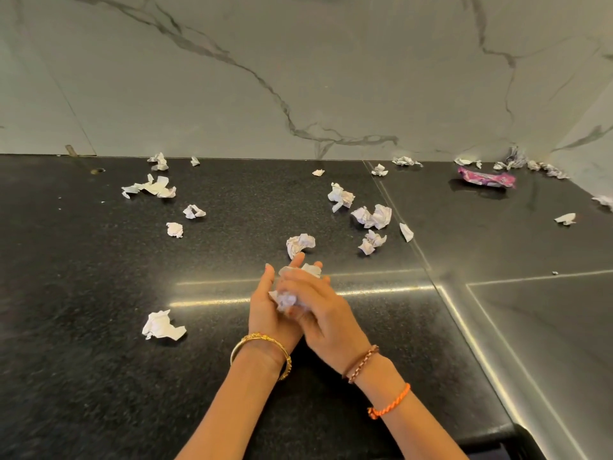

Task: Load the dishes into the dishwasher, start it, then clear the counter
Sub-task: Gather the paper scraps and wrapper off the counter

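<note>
Both my hands meet over the black counter (83, 360) near its front middle. My left hand (265, 313) lies palm up and cups a bundle of crumpled white papers (286, 299). My right hand (315, 303) curls over the same bundle from the right and presses it into the left palm. Just beyond my fingertips sits another crumpled paper ball (300, 244). A larger crumpled sheet (162, 325) lies to the left of my left wrist. Several more scraps are scattered toward the back of the counter.
A pink wrapper (486, 178) lies at the back right near the marble wall (298, 78). Clusters of paper sit at right centre (373, 216) and back left (151, 187). A seam (398, 214) splits the counter; the right-hand part is glossier.
</note>
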